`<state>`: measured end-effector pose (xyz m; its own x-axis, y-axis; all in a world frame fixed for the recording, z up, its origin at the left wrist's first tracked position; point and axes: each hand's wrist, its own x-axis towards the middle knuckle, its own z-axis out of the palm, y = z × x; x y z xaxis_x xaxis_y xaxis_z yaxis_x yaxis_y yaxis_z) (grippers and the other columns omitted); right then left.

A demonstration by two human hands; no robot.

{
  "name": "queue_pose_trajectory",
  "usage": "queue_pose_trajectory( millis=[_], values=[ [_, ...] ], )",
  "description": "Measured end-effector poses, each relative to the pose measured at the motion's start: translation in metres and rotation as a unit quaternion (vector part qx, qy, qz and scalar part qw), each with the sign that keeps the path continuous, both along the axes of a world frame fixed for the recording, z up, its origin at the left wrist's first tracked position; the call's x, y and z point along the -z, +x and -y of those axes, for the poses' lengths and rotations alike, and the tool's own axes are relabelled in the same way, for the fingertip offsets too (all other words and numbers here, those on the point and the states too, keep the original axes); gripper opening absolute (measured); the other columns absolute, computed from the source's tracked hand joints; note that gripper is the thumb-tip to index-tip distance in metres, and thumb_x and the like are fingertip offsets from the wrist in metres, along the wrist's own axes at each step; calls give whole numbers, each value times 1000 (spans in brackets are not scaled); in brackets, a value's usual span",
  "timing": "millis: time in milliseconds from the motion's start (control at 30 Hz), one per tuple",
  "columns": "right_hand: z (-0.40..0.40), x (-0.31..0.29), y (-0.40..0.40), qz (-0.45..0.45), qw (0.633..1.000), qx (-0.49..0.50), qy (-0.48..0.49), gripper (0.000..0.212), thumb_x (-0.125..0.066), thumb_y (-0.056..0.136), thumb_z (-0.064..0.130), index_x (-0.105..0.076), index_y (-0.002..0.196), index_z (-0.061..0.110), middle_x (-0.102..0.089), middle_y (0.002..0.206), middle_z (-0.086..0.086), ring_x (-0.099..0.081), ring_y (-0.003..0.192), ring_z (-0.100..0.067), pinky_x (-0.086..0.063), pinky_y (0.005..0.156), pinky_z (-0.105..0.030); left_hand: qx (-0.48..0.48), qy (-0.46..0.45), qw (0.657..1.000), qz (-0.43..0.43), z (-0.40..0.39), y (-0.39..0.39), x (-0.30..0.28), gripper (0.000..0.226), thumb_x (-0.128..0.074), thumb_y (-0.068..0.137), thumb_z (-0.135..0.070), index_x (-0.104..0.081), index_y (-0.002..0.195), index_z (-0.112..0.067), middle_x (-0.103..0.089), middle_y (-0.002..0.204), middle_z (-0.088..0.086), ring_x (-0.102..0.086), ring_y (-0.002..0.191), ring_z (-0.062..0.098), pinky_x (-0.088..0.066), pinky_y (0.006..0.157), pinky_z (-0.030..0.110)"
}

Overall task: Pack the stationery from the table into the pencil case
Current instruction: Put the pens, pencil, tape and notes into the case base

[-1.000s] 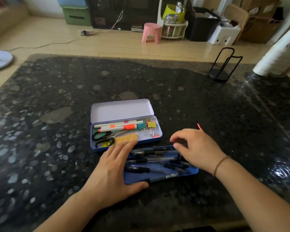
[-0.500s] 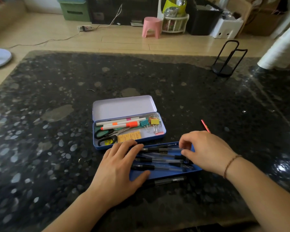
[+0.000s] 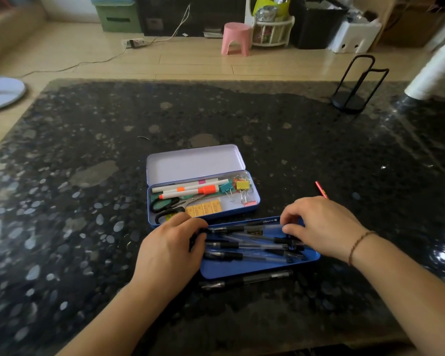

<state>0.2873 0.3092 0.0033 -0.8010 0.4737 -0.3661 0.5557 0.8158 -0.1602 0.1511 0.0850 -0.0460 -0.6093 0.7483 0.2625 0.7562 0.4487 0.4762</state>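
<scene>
A dark speckled stone table [image 3: 267,129] stands in a room with a pale wooden floor and a pink stool [image 3: 235,38] behind it. On it lies an open blue pencil case [image 3: 253,201], lid tipped back, already holding white markers [image 3: 190,187], black-handled scissors [image 3: 168,206], binder clips [image 3: 242,187] and yellow sticky tabs [image 3: 203,208]. Just in front of it sits a blue tray [image 3: 254,268] loaded with black pens [image 3: 247,245]. The left hand [image 3: 170,249] has its fingers curled onto the pens' left ends; the right hand [image 3: 321,226] pinches their right ends at the tray's far corner. The step in hand looks like squaring the pens up in the tray. One loose pen [image 3: 247,280] lies on the table against the tray's near edge, and a red pencil [image 3: 321,190] peeks out beyond the right hand; both likely need collecting next. Compared with half a second ago, the left fingers have curled in from lying flat
</scene>
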Motion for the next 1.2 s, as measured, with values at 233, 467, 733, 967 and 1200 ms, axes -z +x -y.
queue_pose_trajectory(
  millis=[233,467,733,967,1200],
  values=[
    [8,3,-6,-5,1000,11,1,16,-55,93,40,-69,99,36,-67,96,15,-61,89,-7,-54,79,-33,25,-1,1000,1,1,-1,0,11,-71,80,-27,-70,91,-26,-57,87,-13,-59,71,10,-50,54,28],
    [14,10,-13,-10,997,37,63,20,-52,92,46,-67,95,33,-65,86,12,-61,79,-9,-55,71,-33,28,-17,999,-13,-4,0,-2,8,-74,77,-24,-74,85,-22,-58,86,-11,-58,66,9,-49,51,23],
    [4,-8,0,-57,998,-15,24,3,-62,87,38,-63,90,37,-56,89,18,-53,90,-3,-50,82,-30,29,-9,999,9,-6,-3,-3,12,-72,78,-22,-72,89,-27,-58,83,-16,-58,70,7,-52,55,28],
    [-5,-9,3,20,1000,-19,-2,12,-66,87,36,-67,98,39,-57,100,17,-55,92,-3,-51,84,-29,30,-15,999,25,-10,-3,-4,11,-74,75,-24,-69,84,-27,-38,66,-22,-45,60,2,-38,54,14],
    [-3,2,1,-22,999,-39,0,8,-59,91,35,-58,84,39,-55,93,17,-50,94,-5,-44,79,-27,58,-9,998,33,-9,-3,-4,14,-71,78,-23,-68,91,-27,-44,72,-22,-50,62,4,-47,57,20]
  ],
)
